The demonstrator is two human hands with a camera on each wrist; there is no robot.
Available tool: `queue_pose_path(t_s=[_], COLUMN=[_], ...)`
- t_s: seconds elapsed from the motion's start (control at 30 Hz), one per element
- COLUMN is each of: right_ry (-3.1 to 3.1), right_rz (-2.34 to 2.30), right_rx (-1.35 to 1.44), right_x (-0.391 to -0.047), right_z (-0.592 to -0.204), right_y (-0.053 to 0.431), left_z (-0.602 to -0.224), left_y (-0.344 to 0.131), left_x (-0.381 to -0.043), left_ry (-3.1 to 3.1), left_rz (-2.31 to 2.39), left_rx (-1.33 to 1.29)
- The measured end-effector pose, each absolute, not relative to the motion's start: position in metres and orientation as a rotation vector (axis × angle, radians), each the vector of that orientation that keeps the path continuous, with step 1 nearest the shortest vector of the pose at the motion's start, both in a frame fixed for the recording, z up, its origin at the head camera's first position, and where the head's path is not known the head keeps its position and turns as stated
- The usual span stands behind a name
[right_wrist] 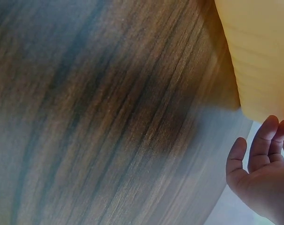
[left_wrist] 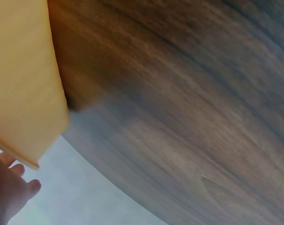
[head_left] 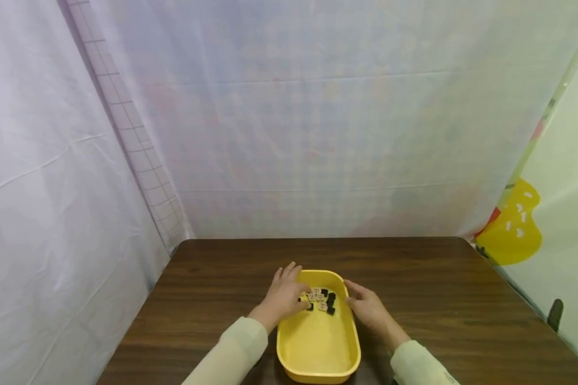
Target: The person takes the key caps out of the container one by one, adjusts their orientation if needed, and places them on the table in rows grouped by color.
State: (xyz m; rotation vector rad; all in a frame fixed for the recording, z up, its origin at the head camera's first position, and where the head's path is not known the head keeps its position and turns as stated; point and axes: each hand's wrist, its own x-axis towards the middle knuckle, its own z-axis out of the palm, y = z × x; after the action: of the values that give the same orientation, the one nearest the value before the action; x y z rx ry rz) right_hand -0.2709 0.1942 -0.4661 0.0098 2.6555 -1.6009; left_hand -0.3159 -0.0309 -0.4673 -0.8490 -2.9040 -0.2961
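A yellow plastic tub point(head_left: 318, 342) with rounded corners stands on the brown wooden table. Inside, toward its far end, lie several small black square tiles point(head_left: 331, 298) and white tiles point(head_left: 316, 297) with dark markings. My left hand point(head_left: 284, 297) reaches over the tub's left rim, its fingers spread and its thumb side above the tiles; whether it touches a tile cannot be told. At the tub's right side is my right hand point(head_left: 370, 310), fingertips against the rim and outer wall. In the right wrist view, the fingers point(right_wrist: 263, 140) of that hand are loosely bent beside the yellow wall.
The dark wood-grain table point(head_left: 221, 283) spreads out on both sides of the tub. White curtains point(head_left: 318, 133) hang behind it and at the left. At the right hangs a white sheet with a yellow print point(head_left: 512, 230).
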Motion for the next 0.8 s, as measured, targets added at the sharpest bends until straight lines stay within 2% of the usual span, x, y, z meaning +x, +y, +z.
queue_pose_path(t_s=[0.47,0.8], right_ry=[2.647,2.666], right_rz=[-1.627,-1.625], right_rx=[0.009,0.005], right_x=[-0.271,-0.272], right_z=[-0.465,-0.467], right_y=[0.194,0.196], left_z=[-0.471,-0.467], left_y=[-0.019,-0.012], left_x=[-0.316,-0.316], left_ry=[-2.807,-2.926], left_rz=[-0.046,0.003], left_rx=[-1.001,-0.930])
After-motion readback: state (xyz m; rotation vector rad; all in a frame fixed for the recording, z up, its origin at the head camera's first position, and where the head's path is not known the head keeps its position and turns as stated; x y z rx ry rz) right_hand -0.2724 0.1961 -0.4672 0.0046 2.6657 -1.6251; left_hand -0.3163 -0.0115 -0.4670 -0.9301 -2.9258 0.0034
